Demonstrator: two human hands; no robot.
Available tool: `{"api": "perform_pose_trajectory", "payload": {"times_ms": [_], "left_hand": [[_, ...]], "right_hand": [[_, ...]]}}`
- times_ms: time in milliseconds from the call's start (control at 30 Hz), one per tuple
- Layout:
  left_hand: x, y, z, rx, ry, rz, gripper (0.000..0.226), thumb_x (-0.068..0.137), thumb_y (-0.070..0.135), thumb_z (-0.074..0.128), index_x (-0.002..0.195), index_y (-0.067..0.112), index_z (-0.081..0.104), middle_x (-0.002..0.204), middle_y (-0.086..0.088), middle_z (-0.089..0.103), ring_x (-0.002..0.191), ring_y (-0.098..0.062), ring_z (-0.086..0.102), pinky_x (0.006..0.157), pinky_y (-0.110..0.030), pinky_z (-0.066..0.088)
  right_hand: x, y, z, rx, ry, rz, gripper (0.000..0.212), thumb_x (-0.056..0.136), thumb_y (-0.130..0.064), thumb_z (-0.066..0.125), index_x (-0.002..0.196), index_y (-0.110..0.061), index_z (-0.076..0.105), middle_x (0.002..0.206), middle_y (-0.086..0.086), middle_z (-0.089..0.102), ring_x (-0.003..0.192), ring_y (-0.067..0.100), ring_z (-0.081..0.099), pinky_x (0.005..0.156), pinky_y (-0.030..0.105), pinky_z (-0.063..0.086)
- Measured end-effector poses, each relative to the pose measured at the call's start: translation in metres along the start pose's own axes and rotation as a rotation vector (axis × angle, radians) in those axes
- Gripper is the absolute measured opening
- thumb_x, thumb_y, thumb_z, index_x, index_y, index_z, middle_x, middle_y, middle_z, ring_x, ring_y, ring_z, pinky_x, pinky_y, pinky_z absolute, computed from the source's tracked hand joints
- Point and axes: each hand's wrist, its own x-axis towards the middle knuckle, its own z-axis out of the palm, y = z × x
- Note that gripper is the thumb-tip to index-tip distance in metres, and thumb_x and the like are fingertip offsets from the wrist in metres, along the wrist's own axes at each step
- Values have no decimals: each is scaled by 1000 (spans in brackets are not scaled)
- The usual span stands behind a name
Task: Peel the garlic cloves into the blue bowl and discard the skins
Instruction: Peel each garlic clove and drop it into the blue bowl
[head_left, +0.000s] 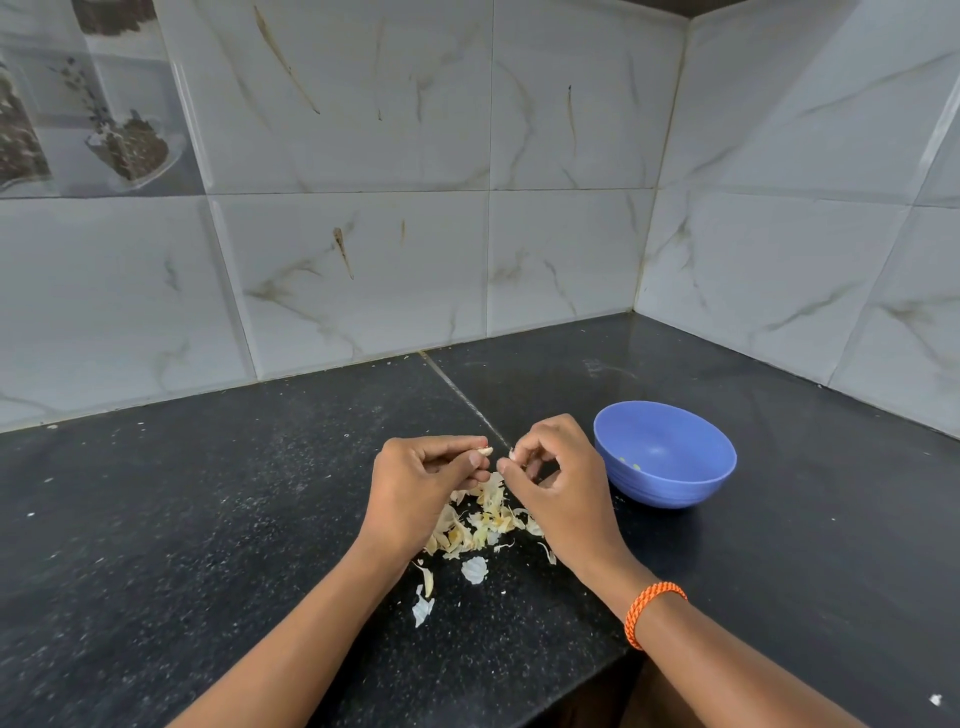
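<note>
My left hand (421, 483) pinches a small pale garlic clove (485, 451) between thumb and fingertips, above the counter. Close to its right, my right hand (550, 478) has its fingers curled and pinches a small pale bit, apparently skin (511, 455), at its fingertips. Under and between both hands lies a heap of yellowish garlic skins (483, 519). The blue bowl (670, 488) stands on the counter just right of my right hand; a few small pale pieces (628, 463) show inside it.
The black speckled counter (208, 519) runs into a tiled corner, walls at the back and right. Loose white skin scraps (474, 569) lie nearer me, close to the counter's front edge (597, 670). An orange band circles my right wrist (652, 610).
</note>
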Motion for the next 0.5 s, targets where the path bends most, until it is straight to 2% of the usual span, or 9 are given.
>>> {"api": "perform_pose_trajectory", "payload": {"times_ms": [100,233,300,400,433,500], "left_hand": [[0,0,-1,0,6,1,16,95,2,79,109,7,83,90,-11,83,87,-29,82,82,-36,67],[1,0,-1,12,19,-7,14,96,1,78,108,6,83,89,-11,83,85,-28,82,78,-31,67],[0,0,-1,20,25,-11,13,96,1,78,108,6,83,89,-10,83,84,-28,82,77,-29,66],[-1,-1,0,23,19,-20,11,97,3,78,106,7,83,89,-10,83,84,-28,82,78,-31,67],[-1,-1,0,22,18,-23,11,97,4,78,106,7,83,88,-11,83,84,-29,82,79,-33,67],[-1,-1,0,24,18,-25,10,97,5,78,105,8,84,88,-11,83,84,-29,82,80,-34,67]], "right_hand": [[0,1,-1,23,-14,9,27,85,-5,85,89,-23,65,97,-8,62,81,17,66,68,32,57],[-1,0,-1,90,-30,17,17,93,-15,81,85,-19,67,90,-7,63,83,18,64,68,21,50],[-1,1,0,86,-17,-4,27,92,-15,81,77,-16,59,84,-3,58,77,20,57,66,26,48],[-1,2,0,42,-17,-23,34,84,-4,80,73,-14,50,79,-2,52,72,22,49,63,40,45],[-1,3,0,37,-21,-23,33,82,0,79,73,-14,50,79,-2,51,72,22,48,61,41,44],[-1,2,0,46,-27,-20,30,82,1,77,74,-15,53,79,-3,53,71,20,51,58,32,43]]}}
